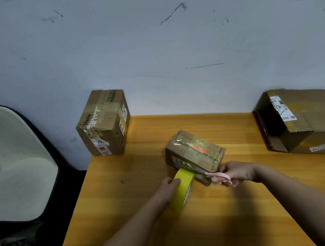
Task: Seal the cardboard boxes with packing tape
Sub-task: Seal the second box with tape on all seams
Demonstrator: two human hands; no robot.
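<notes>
A small cardboard box (195, 153) lies in the middle of the wooden table (218, 221), its top covered in shiny clear tape. My left hand (169, 186) holds a yellow roll of tape (184, 186) at the box's near end, with a strip running up onto the box. My right hand (237, 172) grips pink-handled scissors (218, 178) whose blades point left at the strip between roll and box.
A taller taped box (103, 122) stands at the table's far left corner. A large crumpled box (308, 118) lies at the far right. A pale chair (11, 160) stands left of the table, and the wall is close behind.
</notes>
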